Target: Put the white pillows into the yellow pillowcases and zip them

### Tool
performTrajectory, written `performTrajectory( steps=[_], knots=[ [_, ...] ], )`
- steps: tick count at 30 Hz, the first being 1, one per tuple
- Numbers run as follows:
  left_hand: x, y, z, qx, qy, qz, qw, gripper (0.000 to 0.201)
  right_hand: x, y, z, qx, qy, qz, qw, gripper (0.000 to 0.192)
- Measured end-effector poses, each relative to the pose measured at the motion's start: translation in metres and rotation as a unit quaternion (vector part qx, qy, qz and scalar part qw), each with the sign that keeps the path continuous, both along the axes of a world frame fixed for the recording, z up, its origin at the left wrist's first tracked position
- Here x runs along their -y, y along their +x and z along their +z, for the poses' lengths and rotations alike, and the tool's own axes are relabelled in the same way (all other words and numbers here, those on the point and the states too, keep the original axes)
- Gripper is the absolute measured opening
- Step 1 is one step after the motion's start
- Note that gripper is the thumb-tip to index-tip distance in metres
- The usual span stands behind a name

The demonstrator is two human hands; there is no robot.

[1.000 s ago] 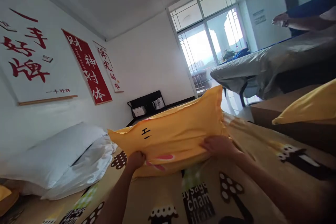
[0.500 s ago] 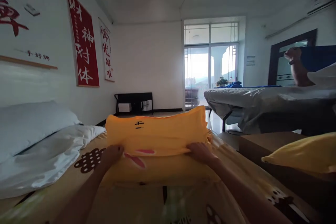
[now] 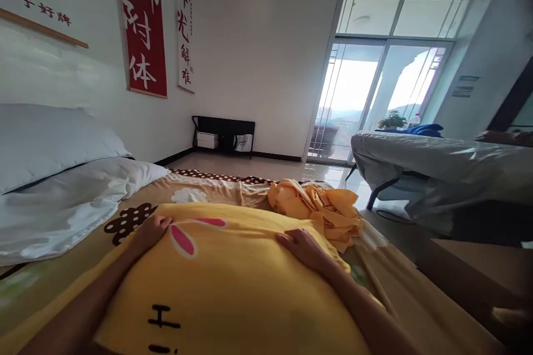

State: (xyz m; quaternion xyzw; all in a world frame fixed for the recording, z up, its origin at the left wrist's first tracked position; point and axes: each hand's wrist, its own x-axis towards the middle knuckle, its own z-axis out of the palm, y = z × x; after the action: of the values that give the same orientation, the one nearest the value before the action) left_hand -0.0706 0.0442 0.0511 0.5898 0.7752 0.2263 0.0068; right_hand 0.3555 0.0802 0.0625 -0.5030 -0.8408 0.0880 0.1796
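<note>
And here we are: a big yellow pillow (image 3: 241,288) flat on the patterned sheet (image 3: 395,272), filling the near part of the bed, right btwn the person's arms. L hand (image 3: 156,227) at its far left corner, fingers curled tight, gripping the cloth. R hand (image 3: 302,244) on the far right part, fingers bent, tips on the fabric; can't tell if it's pinching any. Two pink ovals w/ pale rims show nr the L hand, black lettering down at the near edge, partly cut off.

Just past the pillow's far right corner, a crumpled orange cloth (image 3: 316,208) in a loose heap on the sheet. Over left, a white pillow (image 3: 54,141) w/ a 2nd, rumpled white one (image 3: 79,205) alongside. Far right, a cardboard box (image 3: 478,266) next to the bed, plus a plastic-covered table (image 3: 420,161) w/ blue fabric (image 3: 425,130) & a plant (image 3: 391,119).
</note>
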Motion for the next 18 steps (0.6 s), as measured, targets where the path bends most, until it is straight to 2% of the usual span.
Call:
performTrajectory(
  steps=[2,5,8,13,18],
  knots=[
    [-0.002,-0.007,-0.012,0.020,-0.030,-0.021,0.999,0.039,0.001,0.000,-0.005,0.010,-0.014,0.013,1.000,0.058],
    [-0.001,-0.011,-0.010,0.032,-0.046,-0.013,0.998,0.038,0.004,0.003,-0.004,0.020,-0.018,0.031,0.999,0.058],
    [0.009,-0.004,-0.009,0.024,-0.019,0.022,0.999,0.038,0.014,0.005,-0.010,-0.003,0.011,0.015,1.000,0.056],
    [0.051,0.013,-0.013,0.001,0.041,0.047,0.998,0.045,0.056,0.011,-0.025,-0.035,0.094,-0.018,0.995,0.056],
    [0.109,0.018,-0.002,-0.009,0.081,0.028,0.996,0.051,0.117,0.028,-0.013,-0.001,0.162,0.015,0.987,0.048]
  ],
)
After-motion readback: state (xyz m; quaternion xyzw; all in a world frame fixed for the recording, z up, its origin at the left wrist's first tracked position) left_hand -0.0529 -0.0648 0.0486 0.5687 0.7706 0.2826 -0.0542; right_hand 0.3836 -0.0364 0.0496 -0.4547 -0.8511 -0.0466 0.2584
